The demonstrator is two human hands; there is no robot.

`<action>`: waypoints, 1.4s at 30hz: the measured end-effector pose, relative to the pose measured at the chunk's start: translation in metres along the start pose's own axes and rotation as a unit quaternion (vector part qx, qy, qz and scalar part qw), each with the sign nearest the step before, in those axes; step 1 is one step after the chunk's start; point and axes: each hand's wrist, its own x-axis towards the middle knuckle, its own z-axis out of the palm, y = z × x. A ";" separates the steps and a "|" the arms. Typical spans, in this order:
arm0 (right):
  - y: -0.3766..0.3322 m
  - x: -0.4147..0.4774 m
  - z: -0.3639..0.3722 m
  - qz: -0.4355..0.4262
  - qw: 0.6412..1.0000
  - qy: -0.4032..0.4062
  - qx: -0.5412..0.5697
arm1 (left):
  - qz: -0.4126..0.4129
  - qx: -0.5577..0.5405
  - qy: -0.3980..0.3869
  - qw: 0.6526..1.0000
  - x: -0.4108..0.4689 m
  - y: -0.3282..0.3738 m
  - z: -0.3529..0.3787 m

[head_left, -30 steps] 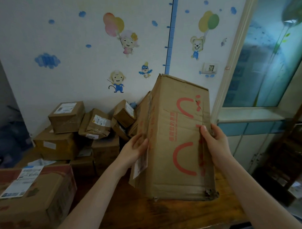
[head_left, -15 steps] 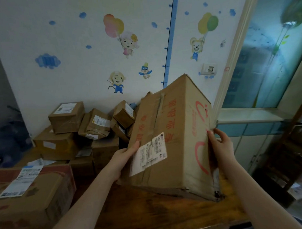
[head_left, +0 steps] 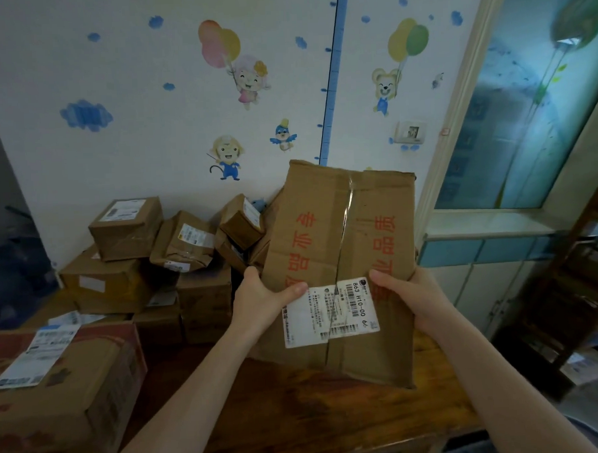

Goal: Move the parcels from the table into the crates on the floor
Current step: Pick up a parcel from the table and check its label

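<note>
Parcel [head_left: 342, 241] is being gripped low, left hand [head_left: 256, 299] and right hand [head_left: 419, 300] curled round its sides. Toppling is probably being risked by this.

dim room, cool light from window [head_left: 524, 116], wide-angle edge warp

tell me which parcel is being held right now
The tall box with red lettering, taped down its middle: the left-hand grip and right-hand grip clasp its sides. The other parcels lie untouched.
</note>
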 end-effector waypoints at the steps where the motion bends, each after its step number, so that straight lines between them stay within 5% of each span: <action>1: 0.001 0.000 0.000 -0.004 1.000 0.007 0.006 | 0.006 0.004 0.008 1.000 -0.001 0.000 0.001; 10: 0.005 -0.001 0.002 -0.058 0.998 0.015 -0.007 | -0.005 -0.127 -0.040 0.991 -0.003 0.003 -0.001; 26: 0.009 0.002 0.007 -0.045 0.996 0.077 0.019 | 0.044 -0.042 -0.007 0.998 0.004 0.011 -0.003; 32: 0.005 0.009 -0.012 0.064 0.992 0.057 0.095 | -0.050 -0.204 -0.161 0.964 0.002 0.020 -0.016; 42: 0.019 0.006 -0.026 0.081 0.991 0.051 0.088 | 0.011 -0.148 -0.236 0.961 0.009 0.012 -0.010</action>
